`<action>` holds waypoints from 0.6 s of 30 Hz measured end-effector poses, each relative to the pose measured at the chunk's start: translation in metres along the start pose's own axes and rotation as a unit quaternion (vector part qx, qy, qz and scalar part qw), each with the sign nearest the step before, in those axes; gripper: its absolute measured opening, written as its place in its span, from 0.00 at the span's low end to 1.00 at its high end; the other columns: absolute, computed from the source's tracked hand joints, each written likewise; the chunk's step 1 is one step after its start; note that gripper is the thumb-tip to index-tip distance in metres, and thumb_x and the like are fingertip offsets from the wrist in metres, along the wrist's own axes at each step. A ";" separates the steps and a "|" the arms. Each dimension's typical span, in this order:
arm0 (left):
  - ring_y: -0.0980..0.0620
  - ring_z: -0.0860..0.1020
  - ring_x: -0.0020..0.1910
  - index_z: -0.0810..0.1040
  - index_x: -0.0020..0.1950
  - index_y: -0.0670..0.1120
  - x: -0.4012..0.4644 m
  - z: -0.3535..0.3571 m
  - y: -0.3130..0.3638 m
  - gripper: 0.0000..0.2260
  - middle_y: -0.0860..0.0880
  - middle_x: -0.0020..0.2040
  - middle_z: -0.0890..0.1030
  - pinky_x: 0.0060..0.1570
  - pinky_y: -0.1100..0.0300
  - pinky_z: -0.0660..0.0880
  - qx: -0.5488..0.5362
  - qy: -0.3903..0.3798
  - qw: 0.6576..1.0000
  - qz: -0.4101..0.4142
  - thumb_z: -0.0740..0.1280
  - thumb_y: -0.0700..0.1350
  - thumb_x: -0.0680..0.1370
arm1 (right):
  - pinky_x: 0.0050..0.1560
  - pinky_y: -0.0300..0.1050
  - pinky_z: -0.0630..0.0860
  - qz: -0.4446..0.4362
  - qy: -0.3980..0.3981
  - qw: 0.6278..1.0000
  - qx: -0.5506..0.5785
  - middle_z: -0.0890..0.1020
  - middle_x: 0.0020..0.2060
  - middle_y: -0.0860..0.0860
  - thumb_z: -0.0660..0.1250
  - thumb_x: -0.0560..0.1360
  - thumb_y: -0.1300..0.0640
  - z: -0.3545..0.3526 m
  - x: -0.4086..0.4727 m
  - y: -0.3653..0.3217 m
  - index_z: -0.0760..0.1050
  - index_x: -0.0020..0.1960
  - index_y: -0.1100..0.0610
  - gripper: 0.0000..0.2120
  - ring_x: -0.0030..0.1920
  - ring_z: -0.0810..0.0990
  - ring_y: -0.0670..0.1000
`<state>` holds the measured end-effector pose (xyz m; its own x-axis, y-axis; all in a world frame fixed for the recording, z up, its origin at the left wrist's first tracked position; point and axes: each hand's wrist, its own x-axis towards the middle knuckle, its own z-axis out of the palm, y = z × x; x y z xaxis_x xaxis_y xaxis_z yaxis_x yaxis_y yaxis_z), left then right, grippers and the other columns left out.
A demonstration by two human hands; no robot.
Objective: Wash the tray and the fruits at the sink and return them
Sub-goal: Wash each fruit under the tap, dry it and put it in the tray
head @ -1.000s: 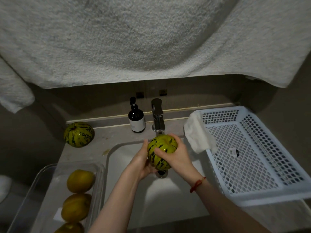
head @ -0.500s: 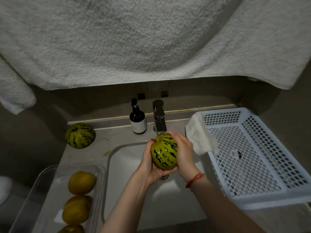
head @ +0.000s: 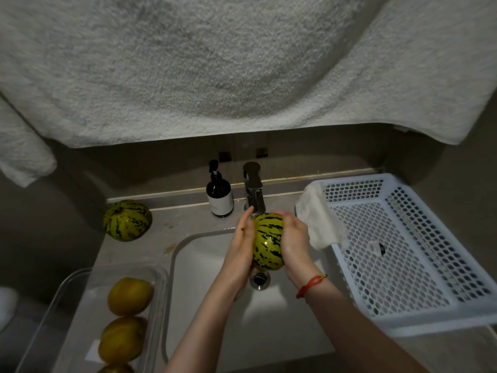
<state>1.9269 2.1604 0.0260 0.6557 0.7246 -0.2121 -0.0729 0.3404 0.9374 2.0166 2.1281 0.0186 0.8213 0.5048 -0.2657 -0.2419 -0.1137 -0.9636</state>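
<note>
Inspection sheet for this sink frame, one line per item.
Surface: grey counter around a white sink.
Job's things: striped melon over the sink; second striped melon on the counter; yellow fruits in a clear tray; white basket.
Clutter: pump bottle, cloth.
Grippers: left hand and right hand hold the melon.
Cables: nothing seen.
Surroundings: faucet, towel.

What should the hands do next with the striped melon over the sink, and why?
Probably set the striped melon into the white basket on the right. Both the left hand and the right hand hold it over the sink below the tap, its skin is glossy, the basket holds no fruit, and another melon waits on the counter.
</note>
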 end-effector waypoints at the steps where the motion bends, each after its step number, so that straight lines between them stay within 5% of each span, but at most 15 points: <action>1: 0.49 0.77 0.58 0.67 0.62 0.64 -0.001 -0.001 0.000 0.20 0.53 0.59 0.76 0.57 0.47 0.77 0.004 -0.016 1.000 0.010 0.66 0.55 0.71 | 0.46 0.44 0.75 -0.035 -0.006 0.999 -0.013 0.80 0.45 0.52 0.55 0.80 0.56 -0.001 -0.002 0.000 0.78 0.47 0.51 0.13 0.51 0.79 0.55; 4: 0.47 0.81 0.53 0.75 0.62 0.52 0.002 -0.001 -0.001 0.24 0.46 0.55 0.81 0.52 0.49 0.78 -0.063 -0.006 0.998 -0.016 0.72 0.50 0.66 | 0.54 0.41 0.73 -0.207 -0.052 0.973 -0.087 0.78 0.49 0.46 0.55 0.81 0.57 -0.004 -0.014 0.003 0.75 0.52 0.50 0.11 0.55 0.77 0.49; 8: 0.50 0.82 0.41 0.77 0.50 0.45 0.006 0.002 -0.010 0.11 0.46 0.43 0.81 0.39 0.62 0.79 -0.292 0.053 0.941 -0.162 0.58 0.49 0.80 | 0.66 0.47 0.66 -0.528 -0.118 0.786 -0.298 0.81 0.54 0.52 0.58 0.76 0.59 -0.002 -0.024 0.013 0.80 0.55 0.58 0.14 0.60 0.75 0.52; 10: 0.53 0.78 0.42 0.76 0.46 0.48 0.008 -0.001 -0.018 0.12 0.48 0.42 0.78 0.41 0.63 0.77 -0.290 0.076 0.934 -0.193 0.56 0.52 0.80 | 0.66 0.48 0.66 -0.563 -0.145 0.740 -0.339 0.82 0.53 0.51 0.61 0.74 0.55 -0.008 -0.017 0.018 0.81 0.53 0.57 0.14 0.61 0.75 0.52; 11: 0.50 0.78 0.44 0.78 0.46 0.46 0.006 -0.003 -0.018 0.14 0.45 0.41 0.80 0.44 0.58 0.77 -0.300 0.078 0.924 -0.225 0.61 0.55 0.77 | 0.66 0.46 0.66 -0.531 -0.160 0.759 -0.340 0.81 0.55 0.50 0.61 0.74 0.52 -0.011 -0.014 0.020 0.80 0.55 0.55 0.15 0.61 0.74 0.51; 15: 0.41 0.80 0.46 0.80 0.49 0.43 0.003 -0.008 -0.018 0.24 0.40 0.40 0.84 0.41 0.48 0.79 -0.276 0.096 0.914 -0.281 0.67 0.63 0.69 | 0.57 0.39 0.73 -0.233 -0.185 0.940 -0.168 0.78 0.57 0.48 0.65 0.74 0.44 -0.014 -0.012 0.026 0.75 0.58 0.47 0.15 0.59 0.75 0.47; 18: 0.40 0.78 0.52 0.79 0.53 0.44 0.003 -0.006 -0.024 0.24 0.40 0.49 0.82 0.53 0.46 0.75 -0.243 0.093 0.927 -0.272 0.65 0.63 0.71 | 0.50 0.46 0.78 -0.028 -0.093 0.994 -0.058 0.81 0.48 0.49 0.67 0.74 0.44 -0.004 -0.014 0.025 0.77 0.50 0.47 0.09 0.51 0.80 0.52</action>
<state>1.9257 2.1583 0.0013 0.5576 0.4420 -0.7027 -0.1282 0.8822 0.4531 2.0012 2.1143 -0.0022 0.7188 0.6621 -0.2120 -0.1286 -0.1730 -0.9765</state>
